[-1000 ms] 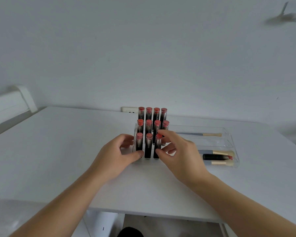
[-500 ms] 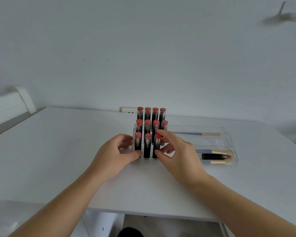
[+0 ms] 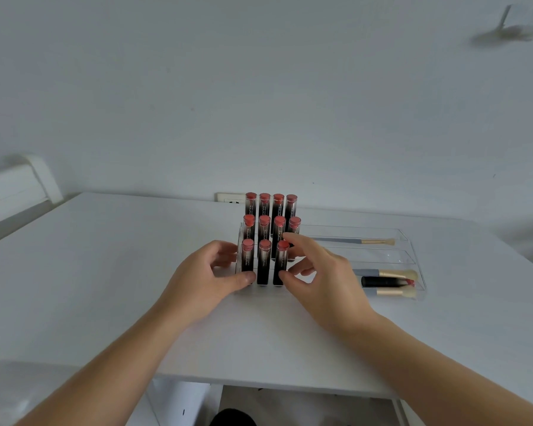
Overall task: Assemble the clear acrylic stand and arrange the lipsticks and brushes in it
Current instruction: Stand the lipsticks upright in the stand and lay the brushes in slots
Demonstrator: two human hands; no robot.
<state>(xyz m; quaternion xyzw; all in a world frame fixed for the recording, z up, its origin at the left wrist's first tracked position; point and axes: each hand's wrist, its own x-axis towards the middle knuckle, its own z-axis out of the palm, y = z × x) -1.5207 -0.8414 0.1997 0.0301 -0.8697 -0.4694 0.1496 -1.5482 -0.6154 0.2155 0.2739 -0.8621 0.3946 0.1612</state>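
A clear acrylic stand [image 3: 408,241] sits on the white table [image 3: 105,272]. Its stepped left part holds three rows of upright lipsticks [image 3: 264,224] with red tops. My left hand [image 3: 203,278] grips the stand's left side, thumb at the front-left lipstick's base. My right hand [image 3: 326,281] pinches the front-right lipstick [image 3: 281,262], index finger on its top and thumb at its base. In the long right trays lie a brush [image 3: 351,240] at the back, and two brushes [image 3: 388,274] with a black lipstick [image 3: 385,281] between them at the front.
A wall socket [image 3: 228,198] sits just behind the stand against the white wall. The table's front edge [image 3: 259,385] runs close to me. A white rail [image 3: 13,186] stands off the table's left side.
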